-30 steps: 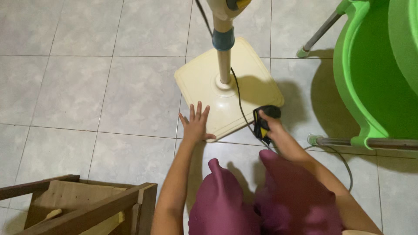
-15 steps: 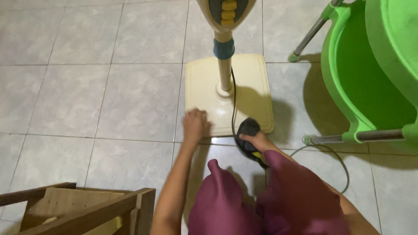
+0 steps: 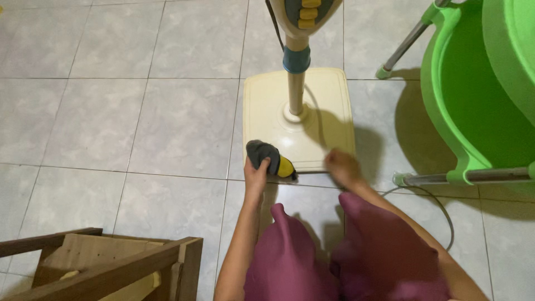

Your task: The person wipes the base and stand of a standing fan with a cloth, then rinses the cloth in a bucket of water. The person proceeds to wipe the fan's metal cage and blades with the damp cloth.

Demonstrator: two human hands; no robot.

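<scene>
My left hand (image 3: 256, 173) is shut on a small dark grey and yellow object (image 3: 271, 158), holding it at the front left corner of a cream square fan base (image 3: 267, 106). My right hand (image 3: 343, 167) is blurred at the base's front edge, to the right; its fingers cannot be made out. The fan's pole (image 3: 296, 83) rises from the base with a blue collar, and a panel with yellow buttons (image 3: 306, 14) sits at the top. My knees in maroon cloth (image 3: 356, 256) fill the bottom of the view.
A big green plastic seat (image 3: 462, 111) on metal legs stands at the right. A grey cord (image 3: 446, 217) curves over the tiled floor (image 3: 139, 122) beside my right arm. A wooden stool (image 3: 111, 262) is at the bottom left.
The dark and yellow object has passed from my right hand to my left. My left hand closed and moved up to the base's corner. The view shifted closer to the fan base.
</scene>
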